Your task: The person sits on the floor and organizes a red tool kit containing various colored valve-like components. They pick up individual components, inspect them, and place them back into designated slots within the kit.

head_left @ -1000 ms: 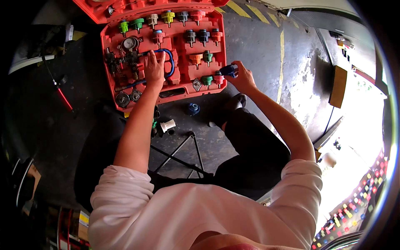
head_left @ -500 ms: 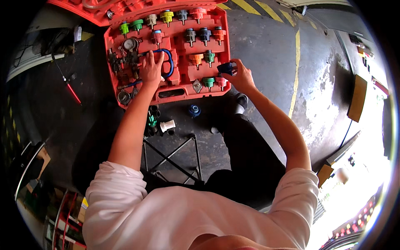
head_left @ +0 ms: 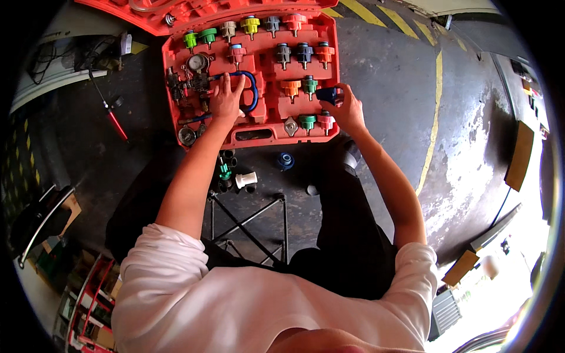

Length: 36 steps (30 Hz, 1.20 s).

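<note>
An open red plastic case [head_left: 268,120] lies before me, with rows of coloured radiator-type caps and adapters in its recesses. My left hand [head_left: 226,106] rests over the middle of the case, fingers spread and touching the looped blue hose [head_left: 254,94]. My right hand [head_left: 349,112] pinches a dark blue cap-like adapter [head_left: 326,95] above the case's right edge, beside the green adapter [head_left: 309,85]. Below it sit another green adapter [head_left: 307,122] and a pink one [head_left: 325,120]. A pump with a round gauge [head_left: 197,63] lies left of my left hand.
On the floor nearer me are a blue round adapter [head_left: 285,161], a white fitting [head_left: 246,179] and a green one [head_left: 225,172]. A folding metal stand [head_left: 247,220] is between my legs. A red-handled tool [head_left: 118,126] lies far left.
The whole view has shifted slightly, so the case appears farther right. My left hand stays on the hose, and the right still holds the dark blue adapter over the same edge.
</note>
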### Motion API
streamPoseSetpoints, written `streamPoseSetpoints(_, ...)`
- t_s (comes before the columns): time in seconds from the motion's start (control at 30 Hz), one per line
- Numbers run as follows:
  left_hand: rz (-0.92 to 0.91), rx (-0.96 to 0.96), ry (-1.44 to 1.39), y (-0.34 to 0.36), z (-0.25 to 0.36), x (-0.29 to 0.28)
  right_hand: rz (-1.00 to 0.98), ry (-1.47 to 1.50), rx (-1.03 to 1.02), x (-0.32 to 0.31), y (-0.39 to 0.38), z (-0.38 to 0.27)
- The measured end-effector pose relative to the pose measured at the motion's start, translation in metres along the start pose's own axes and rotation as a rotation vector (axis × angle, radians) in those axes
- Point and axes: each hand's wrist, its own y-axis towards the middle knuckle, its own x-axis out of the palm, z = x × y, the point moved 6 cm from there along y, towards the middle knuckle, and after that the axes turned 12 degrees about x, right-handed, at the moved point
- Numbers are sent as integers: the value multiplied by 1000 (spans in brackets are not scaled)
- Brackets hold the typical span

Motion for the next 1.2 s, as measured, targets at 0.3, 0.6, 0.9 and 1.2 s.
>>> streamPoseSetpoints(0.3,36,18,-58,0,3,-9,-7,27,-7,1,10,-1)
streamPoseSetpoints(0.6,3,-16,-114,1,1,-6,-60,10,-59,12,20,-1)
streamPoseSetpoints(0.9,144,51,-104,-2,-4,-37,24,-67,-53,17,41,-4)
streamPoseSetpoints(1.2,554,-322,-68,58,-121,-81,66,-131,7,19,45,15)
